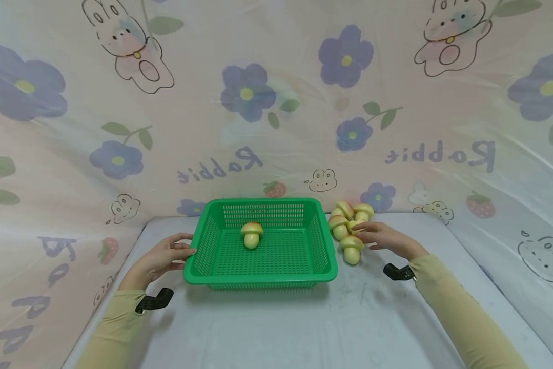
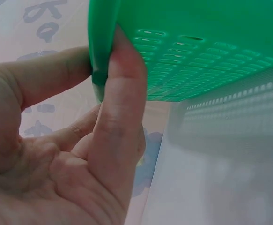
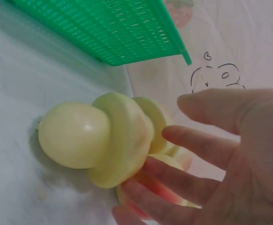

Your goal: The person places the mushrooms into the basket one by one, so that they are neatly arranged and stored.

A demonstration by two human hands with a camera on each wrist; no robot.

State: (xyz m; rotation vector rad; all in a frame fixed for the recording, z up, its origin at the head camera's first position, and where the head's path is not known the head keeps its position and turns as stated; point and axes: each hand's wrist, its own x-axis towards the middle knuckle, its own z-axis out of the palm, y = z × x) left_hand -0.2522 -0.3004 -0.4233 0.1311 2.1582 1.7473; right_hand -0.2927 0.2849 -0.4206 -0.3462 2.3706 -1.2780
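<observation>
My left hand pinches the left rim of a green plastic basket with thumb and fingers. The left wrist view shows that hand around the basket's edge. Inside the basket lies one toy mushroom, pale-stemmed with a yellow-orange cap. Several similar mushrooms are clustered at the basket's right. My right hand is beside them with fingers spread and nothing held. In the right wrist view, its fingertips are at the nearest mushroom; whether they touch it I cannot tell.
A white-covered table lies under everything. Behind and at both sides hangs a printed cloth with rabbits and flowers. Each wrist carries a small black camera mount, such as the left one.
</observation>
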